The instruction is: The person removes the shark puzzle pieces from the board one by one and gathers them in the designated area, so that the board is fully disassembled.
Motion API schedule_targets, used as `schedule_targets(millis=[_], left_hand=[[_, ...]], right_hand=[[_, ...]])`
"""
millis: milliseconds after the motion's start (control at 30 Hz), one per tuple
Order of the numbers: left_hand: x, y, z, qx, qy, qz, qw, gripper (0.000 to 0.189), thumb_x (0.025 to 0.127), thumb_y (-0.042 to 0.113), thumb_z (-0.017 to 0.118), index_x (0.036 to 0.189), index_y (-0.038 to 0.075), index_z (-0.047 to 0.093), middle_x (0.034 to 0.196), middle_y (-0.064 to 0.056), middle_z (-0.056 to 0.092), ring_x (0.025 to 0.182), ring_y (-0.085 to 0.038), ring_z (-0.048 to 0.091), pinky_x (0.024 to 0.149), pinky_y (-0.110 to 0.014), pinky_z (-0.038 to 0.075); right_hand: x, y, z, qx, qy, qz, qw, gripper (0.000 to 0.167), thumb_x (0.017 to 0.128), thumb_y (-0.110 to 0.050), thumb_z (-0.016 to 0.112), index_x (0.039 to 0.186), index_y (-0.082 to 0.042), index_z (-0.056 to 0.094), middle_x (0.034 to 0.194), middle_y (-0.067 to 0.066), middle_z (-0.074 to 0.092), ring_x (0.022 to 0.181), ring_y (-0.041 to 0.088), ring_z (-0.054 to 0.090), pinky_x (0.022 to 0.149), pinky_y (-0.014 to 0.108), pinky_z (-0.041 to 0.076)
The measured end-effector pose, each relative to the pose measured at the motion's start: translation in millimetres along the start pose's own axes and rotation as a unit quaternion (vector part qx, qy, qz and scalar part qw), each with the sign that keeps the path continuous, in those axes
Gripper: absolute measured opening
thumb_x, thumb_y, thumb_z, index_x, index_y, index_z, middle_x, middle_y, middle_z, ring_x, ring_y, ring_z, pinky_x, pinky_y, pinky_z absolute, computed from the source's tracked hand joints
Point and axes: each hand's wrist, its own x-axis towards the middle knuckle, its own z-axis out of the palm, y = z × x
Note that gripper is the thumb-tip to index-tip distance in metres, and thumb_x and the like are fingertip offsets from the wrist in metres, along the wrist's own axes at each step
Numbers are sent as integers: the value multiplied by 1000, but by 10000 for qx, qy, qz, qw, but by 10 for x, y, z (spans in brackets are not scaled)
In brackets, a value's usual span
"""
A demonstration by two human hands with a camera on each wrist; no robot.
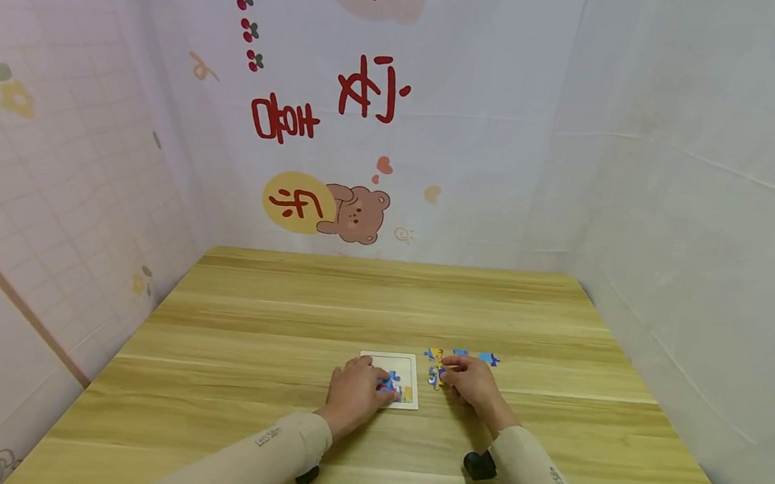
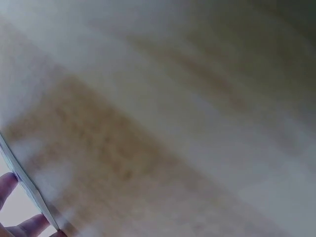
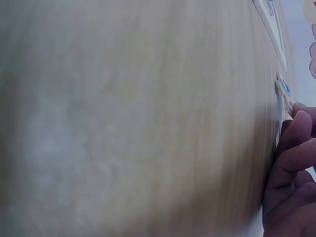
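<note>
A white square puzzle board (image 1: 412,361) lies on the table, with several joined blue, red and yellow pieces (image 1: 394,385) in its lower part. Across the left side of the board rests my left hand (image 1: 355,393), its thumb and forefinger on the pieces; other fingers reach the board's edge (image 2: 30,185) in the left wrist view. Just right of the board, my right hand (image 1: 475,384) pinches a blue and yellow puzzle piece (image 1: 434,378) by its right side. That piece (image 3: 284,90) shows edge-on at the fingertips in the right wrist view.
Behind the right hand lie loose puzzle pieces: a yellow one (image 1: 433,354), a small blue one (image 1: 460,352) and a light blue one (image 1: 488,358). The wooden table (image 1: 271,309) is bordered by hanging white cloth (image 1: 487,205) at the back and sides.
</note>
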Motion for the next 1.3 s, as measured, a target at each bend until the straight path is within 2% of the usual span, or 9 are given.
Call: schedule_targets(millis=[367,667,867,1000,1133,1300], left_hand=[[-8,20,-15,2,-10,-29,10000,39,82,45,78,108,15,78,128,-18,62,124,-41,52,93,-61,41],[-11,25,-19,-209,36,-46,9998,42,82,43,79,110,12,74,128,-18,61,124,-39,52,94,-62,39],[-39,-84,-45,-546,223,130,9982,48,84,41,77,118,7,70,126,-19,60,116,-38,58,94,-58,42],[-74,-193,-101,-544,348,134,9978,48,85,42,77,117,6,70,125,-21,60,113,-41,59,93,-58,44],[-105,-249,-131,-368,352,112,9986,48,85,43,77,116,7,71,121,-20,62,109,-40,61,89,-58,45],[-115,-239,-129,-72,197,-29,9998,49,85,45,76,117,8,73,121,-19,62,111,-39,58,88,-58,45]], right_hand=[[-28,-30,10,88,19,-27,10000,26,90,1,64,116,3,64,82,5,63,59,16,53,48,26,38],[-87,-124,141,-43,-199,-465,9987,25,91,-2,64,115,4,67,81,8,65,57,16,54,50,26,40],[-118,-210,331,-196,-544,-926,9940,22,91,-3,67,111,4,69,76,7,64,56,17,55,52,26,42],[-157,-238,455,-303,-702,-1091,9911,21,90,-5,69,110,4,70,75,4,63,55,14,54,50,25,43],[-198,-249,529,-358,-769,-992,9915,21,90,-6,69,109,3,70,74,6,62,54,14,53,47,25,43],[-216,-251,570,-450,-743,-735,9935,22,91,-8,69,111,1,70,74,5,62,55,13,53,49,26,42]])
